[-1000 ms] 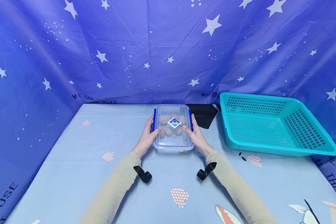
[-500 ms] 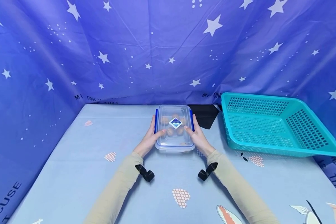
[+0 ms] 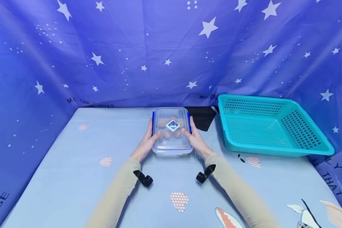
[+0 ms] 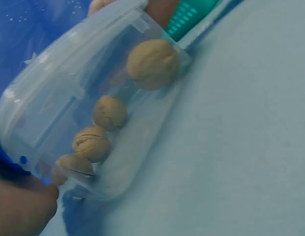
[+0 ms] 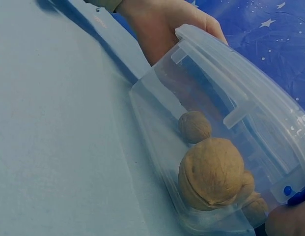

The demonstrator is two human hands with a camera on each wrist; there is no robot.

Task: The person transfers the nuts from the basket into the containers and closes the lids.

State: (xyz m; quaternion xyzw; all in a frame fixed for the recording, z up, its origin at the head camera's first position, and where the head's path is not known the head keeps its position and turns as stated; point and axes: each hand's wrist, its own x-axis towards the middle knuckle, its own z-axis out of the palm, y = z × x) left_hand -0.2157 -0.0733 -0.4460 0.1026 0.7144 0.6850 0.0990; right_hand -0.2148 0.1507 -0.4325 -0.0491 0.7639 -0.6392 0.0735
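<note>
The left hand (image 3: 144,144) grips the left long side of the clear container (image 3: 171,144), thumb lying on the lid (image 3: 171,114) and fingers curled round the blue side clip (image 3: 153,118). The container sits on the bench (image 3: 74,177), in the middle and towards the back, with walnuts (image 4: 152,64) loose inside. The right hand (image 3: 196,141) clasps the opposite long side in the same way, over the other blue clip. To the right stands the teal basket (image 3: 273,126), well apart from the hands.

Judging by the grip, the side clips are being worked. It would go best with both thumbs pressing the lid flat while the fingers move each clip evenly, keeping the box level on the bench so the walnuts do not roll to one end.
</note>
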